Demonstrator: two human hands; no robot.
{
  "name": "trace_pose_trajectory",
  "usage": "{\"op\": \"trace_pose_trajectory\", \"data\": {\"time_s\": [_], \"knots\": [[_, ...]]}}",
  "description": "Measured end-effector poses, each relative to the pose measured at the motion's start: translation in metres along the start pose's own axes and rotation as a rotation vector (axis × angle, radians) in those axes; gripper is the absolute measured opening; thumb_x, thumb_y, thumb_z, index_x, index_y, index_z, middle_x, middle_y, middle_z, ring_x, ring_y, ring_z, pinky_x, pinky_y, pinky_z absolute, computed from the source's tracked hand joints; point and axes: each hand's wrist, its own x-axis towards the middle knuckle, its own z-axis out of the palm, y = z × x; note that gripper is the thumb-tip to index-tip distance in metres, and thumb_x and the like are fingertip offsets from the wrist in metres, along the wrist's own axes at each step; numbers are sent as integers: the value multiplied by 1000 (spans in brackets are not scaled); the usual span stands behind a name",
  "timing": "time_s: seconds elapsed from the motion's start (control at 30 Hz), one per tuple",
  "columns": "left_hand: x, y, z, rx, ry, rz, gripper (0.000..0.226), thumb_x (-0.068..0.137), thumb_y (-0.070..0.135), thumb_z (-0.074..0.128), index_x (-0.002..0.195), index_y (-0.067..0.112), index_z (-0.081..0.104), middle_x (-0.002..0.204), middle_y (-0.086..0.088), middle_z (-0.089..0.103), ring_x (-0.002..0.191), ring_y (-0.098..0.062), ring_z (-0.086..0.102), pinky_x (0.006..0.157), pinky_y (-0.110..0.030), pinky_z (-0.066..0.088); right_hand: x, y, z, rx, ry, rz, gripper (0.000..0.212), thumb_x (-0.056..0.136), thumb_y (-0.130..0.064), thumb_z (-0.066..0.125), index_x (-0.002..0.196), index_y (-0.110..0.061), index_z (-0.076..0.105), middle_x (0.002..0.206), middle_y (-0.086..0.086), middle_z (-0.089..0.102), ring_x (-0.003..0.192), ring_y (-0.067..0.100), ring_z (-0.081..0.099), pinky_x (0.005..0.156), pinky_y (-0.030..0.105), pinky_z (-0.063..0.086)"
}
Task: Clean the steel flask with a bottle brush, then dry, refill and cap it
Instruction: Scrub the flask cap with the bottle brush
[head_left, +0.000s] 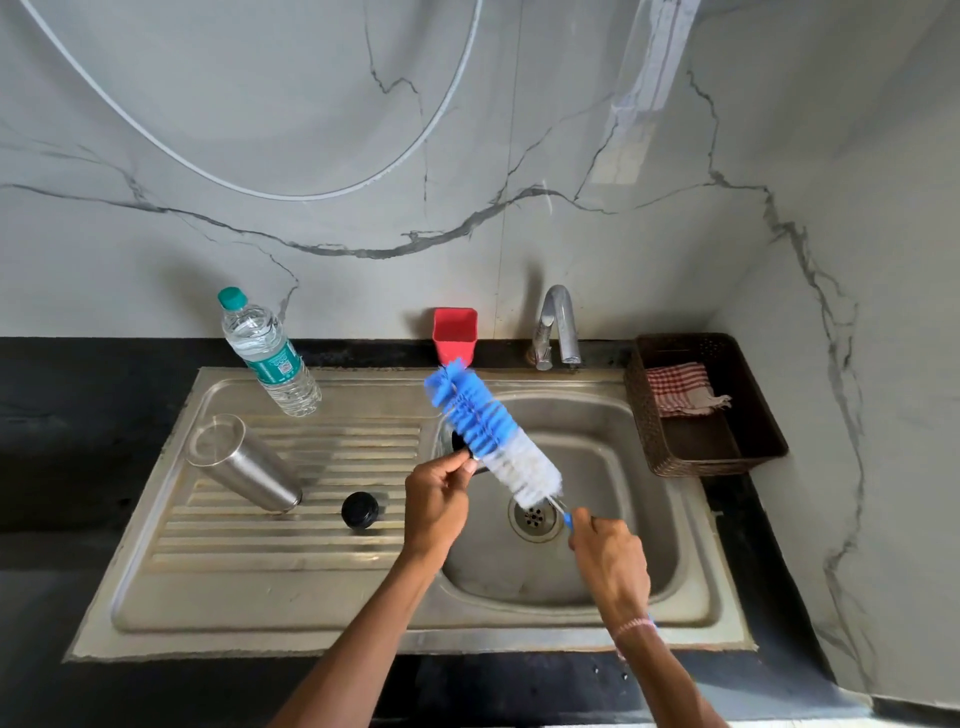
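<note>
The steel flask stands on the ribbed drainboard, narrow end down, with a round black cap just right of it. Over the sink basin, my right hand grips the blue handle of the bottle brush. Its blue and white bristles point up and to the left. My left hand pinches a small black part against the bristles; the brush hides most of that part. A plastic water bottle with a teal cap stands at the back of the drainboard.
A red holder and a steel tap stand behind the basin. A brown basket with a red checked cloth sits on the black counter at the right. The marble wall rises behind and to the right.
</note>
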Motion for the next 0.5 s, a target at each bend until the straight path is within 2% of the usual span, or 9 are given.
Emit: {"op": "trace_pose_trajectory", "data": {"time_s": [0.07, 0.1, 0.23, 0.33, 0.43, 0.5], "knots": [[-2, 1, -1, 86, 48, 69, 31, 100, -2, 62, 124, 15, 69, 91, 39, 70, 94, 15, 68, 86, -6, 48, 5, -5, 1, -11, 4, 4, 49, 88, -50, 43, 74, -12, 72, 79, 10, 70, 76, 33, 62, 70, 34, 45], [0, -2, -2, 106, 77, 89, 30, 100, -2, 62, 125, 13, 69, 89, 42, 68, 93, 15, 68, 86, -8, 49, 5, -2, 1, -14, -8, 10, 49, 88, -49, 43, 72, -12, 71, 77, 9, 70, 75, 33, 62, 69, 34, 45], [10, -10, -13, 91, 177, 61, 22, 100, 0, 63, 116, 5, 77, 85, 34, 73, 85, 3, 71, 87, -28, 56, -10, 37, -3, -19, -56, 19, 46, 93, -35, 51, 58, -6, 58, 60, 6, 61, 61, 28, 53, 63, 39, 44], [7, -12, -14, 115, 162, 67, 23, 100, 0, 62, 106, 12, 81, 80, 27, 72, 76, 4, 64, 77, -25, 50, -16, 46, 0, -26, -74, 10, 45, 94, -33, 51, 58, -5, 53, 57, 6, 57, 55, 25, 46, 62, 40, 45], [-1, -7, -7, 136, 79, 110, 31, 99, -1, 63, 120, 19, 74, 91, 36, 72, 89, 9, 70, 83, -16, 54, -8, 22, 4, 58, -71, 22, 47, 93, -36, 50, 58, -7, 64, 62, 4, 65, 59, 24, 54, 60, 37, 42], [-4, -6, -4, 156, 66, 154, 30, 98, 3, 66, 124, 18, 71, 94, 40, 69, 93, 12, 68, 85, -16, 54, 1, 4, 2, 85, -74, 39, 47, 92, -39, 50, 62, -8, 68, 67, 6, 67, 63, 23, 57, 59, 36, 39]]}}
